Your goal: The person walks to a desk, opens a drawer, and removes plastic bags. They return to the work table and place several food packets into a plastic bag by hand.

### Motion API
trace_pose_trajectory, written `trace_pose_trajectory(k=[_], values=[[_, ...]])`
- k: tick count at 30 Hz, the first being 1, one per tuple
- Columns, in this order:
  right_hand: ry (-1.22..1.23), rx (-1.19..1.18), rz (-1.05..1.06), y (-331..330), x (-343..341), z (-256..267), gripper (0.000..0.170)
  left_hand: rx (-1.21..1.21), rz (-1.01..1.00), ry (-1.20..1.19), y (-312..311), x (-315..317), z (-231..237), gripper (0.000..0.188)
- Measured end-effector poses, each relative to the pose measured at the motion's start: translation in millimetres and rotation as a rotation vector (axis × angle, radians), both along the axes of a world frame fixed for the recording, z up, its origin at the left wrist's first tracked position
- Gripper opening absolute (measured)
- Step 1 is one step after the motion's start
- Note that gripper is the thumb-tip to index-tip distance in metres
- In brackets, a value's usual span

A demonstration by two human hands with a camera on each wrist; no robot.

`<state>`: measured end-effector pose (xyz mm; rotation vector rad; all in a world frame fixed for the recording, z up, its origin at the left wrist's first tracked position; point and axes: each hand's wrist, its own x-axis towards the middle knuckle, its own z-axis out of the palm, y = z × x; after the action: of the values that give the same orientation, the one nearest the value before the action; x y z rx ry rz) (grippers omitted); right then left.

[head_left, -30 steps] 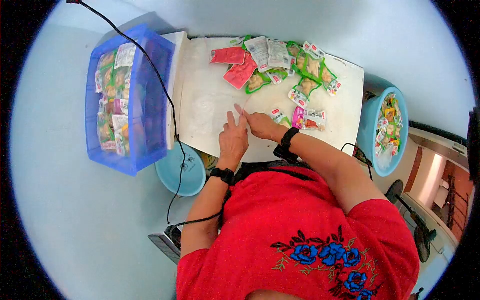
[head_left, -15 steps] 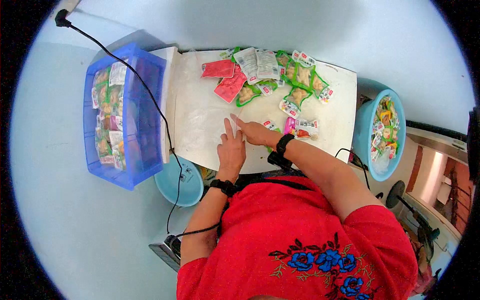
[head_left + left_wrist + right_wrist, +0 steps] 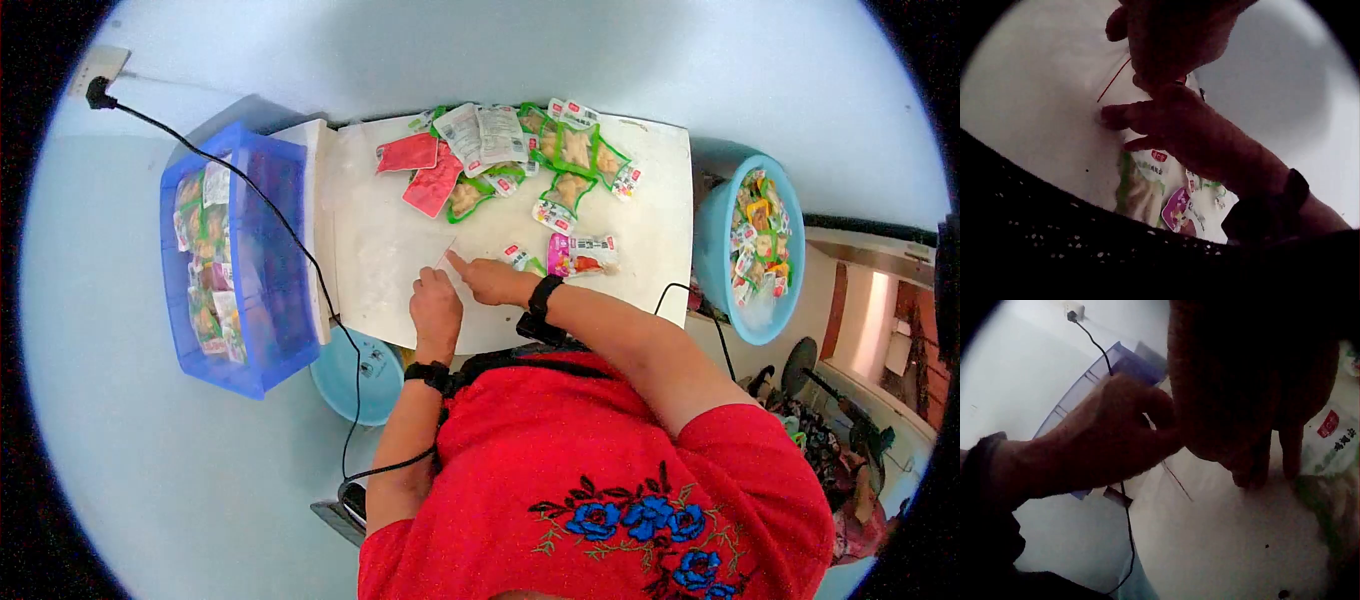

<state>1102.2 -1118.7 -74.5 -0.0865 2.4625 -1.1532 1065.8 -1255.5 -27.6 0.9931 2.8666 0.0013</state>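
Note:
A clear plastic bag with a thin red line [image 3: 1114, 79] along one edge lies flat on the white tabletop [image 3: 640, 200], between both hands in the head view. My left hand [image 3: 437, 312] has its fingers curled and pinches the edge of the bag; in the right wrist view its thumb and forefinger form a ring. Beside it, my right hand [image 3: 495, 281] lies low over the table with its forefinger stretched to the red line. Close to the right hand are a green-edged food packet [image 3: 520, 258] and a pink-and-white packet [image 3: 582, 255].
Several snack packets [image 3: 575, 150], with red ones [image 3: 433, 188], are heaped at the table's back. A blue crate [image 3: 240, 330] of packets stands left, a light-blue tub [image 3: 712, 250] of them right. A black cable [image 3: 270, 215] crosses the left side; a basin [image 3: 335, 385] sits below.
The left hand's fingers, stretched out before, are now curled at the bag's edge. The right hand stays beside it with forefinger extended. The head view has shifted, moving the table slightly left and down.

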Motion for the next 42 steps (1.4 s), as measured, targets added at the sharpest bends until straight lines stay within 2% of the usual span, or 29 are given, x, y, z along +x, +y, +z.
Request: trace_pose_trajectory(k=[3,6,9,11,13,16,19,23,24,25,27,29,30,33,34,37,38,41,42], values=[[0.010,0.011,0.023,1,7,10,0.063,0.123,0.014,-0.054,-1,-1,7,0.018],[0.216,-0.064,-0.089,15,13,1,0.049,0.202,-0.026,-0.024,-1,-2,2,0.020],[0.017,-0.062,-0.417,57,23,23,0.039,0.231,-0.026,-0.066,4,-6,6,0.023],[0.227,0.074,-0.750,81,43,6,0.034,0.256,-0.011,-0.092,7,-6,11,0.027],[0.157,0.324,-1.011,107,50,13,0.037,0.260,-0.012,-0.103,8,-8,11,0.033],[-0.039,0.374,-1.169,132,61,21,0.043,0.272,-0.012,-0.130,9,-8,11,0.042],[-0.332,0.349,-1.040,134,54,26,0.048,0.263,0.001,-0.182,7,-9,13,0.049],[-0.258,0.299,-1.070,130,48,3,0.045,0.224,0.025,-0.203,4,-9,11,0.056],[-0.043,0.357,-1.110,126,49,-9,0.042,0.239,0.045,-0.233,3,-10,12,0.057],[0.007,0.290,-1.136,126,52,-20,0.038,0.240,0.056,-0.226,0,-10,13,0.056],[-0.076,0.035,-1.249,120,47,4,0.034,0.241,0.080,-0.217,-2,-9,15,0.056],[0.012,0.024,-1.323,125,53,-14,0.028,0.250,0.109,-0.214,-5,-11,14,0.054],[0.039,0.029,-1.362,121,52,0,0.022,0.255,0.118,-0.215,-6,-10,14,0.054],[0.168,0.073,-1.189,119,63,36,0.018,0.278,0.121,-0.214,-9,-8,9,0.053],[0.228,0.011,-1.123,121,70,36,0.019,0.288,0.114,-0.213,-9,-8,7,0.053],[0.182,-0.206,-0.965,122,79,31,0.020,0.292,0.113,-0.216,-7,-7,11,0.053],[0.017,-0.479,-0.976,111,75,57,0.012,0.301,0.113,-0.220,-5,-6,12,0.053],[-0.103,-0.576,-0.842,82,60,88,0.015,0.326,0.110,-0.225,-2,-3,18,0.058],[-0.118,-0.525,-0.734,75,56,86,0.020,0.335,0.105,-0.226,0,-2,19,0.061]])
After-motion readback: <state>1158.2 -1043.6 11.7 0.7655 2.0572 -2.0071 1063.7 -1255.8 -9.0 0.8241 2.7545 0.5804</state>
